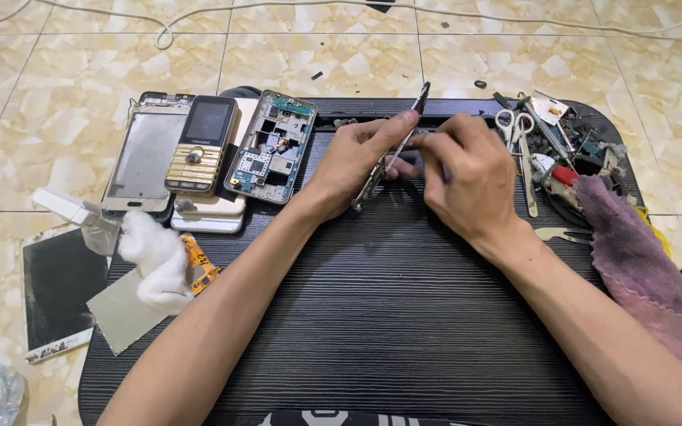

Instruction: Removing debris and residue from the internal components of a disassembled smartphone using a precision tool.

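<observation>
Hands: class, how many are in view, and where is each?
2. The left hand grips tweezers at the black table's far edge; the right hand is beside it, touching them. None seems hidden.

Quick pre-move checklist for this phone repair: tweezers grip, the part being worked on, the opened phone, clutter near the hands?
1. Left hand grips tweezers: ok.
2. Right hand steadies the part at the tip: cannot tell, fingers hide it.
3. Opened phone lies flat, clear of both hands: ok.
4. Scissors and tool pile close by the right hand: not ok.
5. Cloth overhangs the table edge: not ok.
</observation>
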